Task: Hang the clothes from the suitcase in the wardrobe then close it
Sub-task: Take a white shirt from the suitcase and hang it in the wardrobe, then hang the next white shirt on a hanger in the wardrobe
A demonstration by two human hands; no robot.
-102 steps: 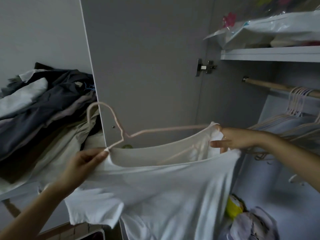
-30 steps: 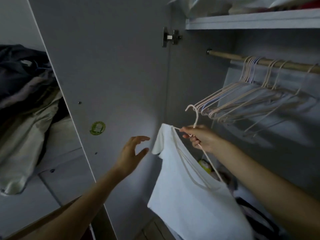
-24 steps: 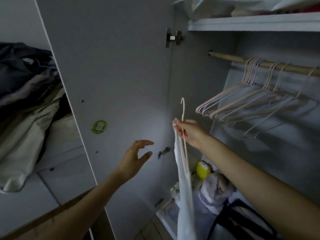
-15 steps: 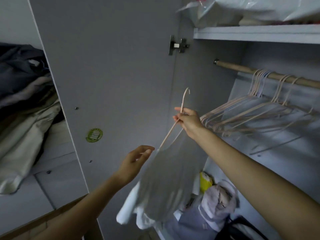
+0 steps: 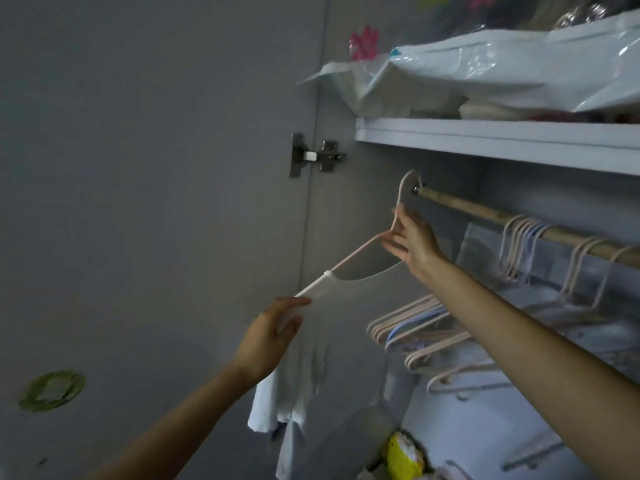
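Observation:
A white T-shirt (image 5: 311,358) hangs on a pale pink hanger (image 5: 353,256). The hanger's hook reaches up to the left end of the wooden wardrobe rail (image 5: 485,213). My right hand (image 5: 410,239) pinches the hanger at its neck, just below the hook. Lower left, my left hand (image 5: 273,334) holds the shirt's shoulder at the hanger's end. The suitcase is out of view.
Several empty pink and blue hangers (image 5: 426,330) hang on the rail to the right. Plastic-wrapped bundles (image 5: 485,71) lie on the shelf (image 5: 502,140) above. The open wardrobe door (image 5: 156,202) stands at left with a hinge (image 5: 313,155). A yellow bag (image 5: 403,457) lies at the bottom.
My right hand has lifted the hanger with the shirt from waist height up to the rail's left end. My left hand has taken hold of the shirt's shoulder.

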